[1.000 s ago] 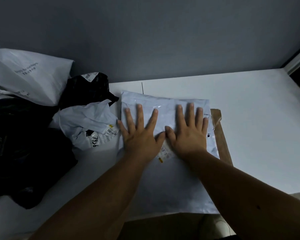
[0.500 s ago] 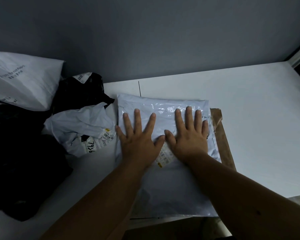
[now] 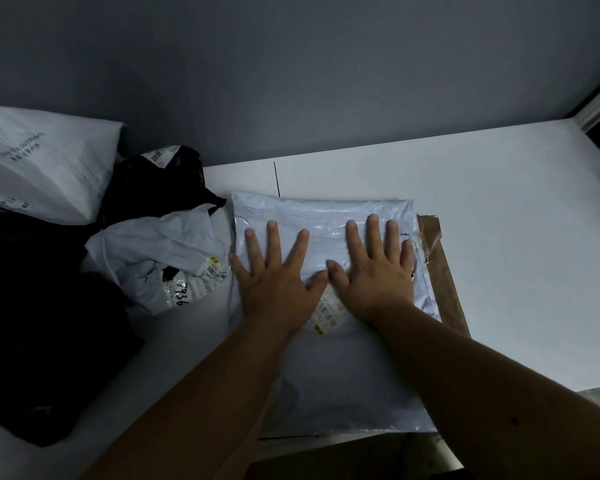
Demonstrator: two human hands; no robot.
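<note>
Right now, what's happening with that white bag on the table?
A person presses the left hand and right hand flat on a white plastic mailer bag lying on the white table, as if smoothing it. The fingers are straight and spread, and a shipping label peeks out between the hands. A brown paper piece pokes out from under the bag's right edge. A crumpled white bag and black bags are piled to the left.

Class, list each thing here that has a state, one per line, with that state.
mailer: lying flat, label up
left hand: open, pressing flat on mailer
right hand: open, pressing flat on mailer
white bag: crumpled, label up
black bag: crumpled
brown strip: flat along mailer's right edge
</note>
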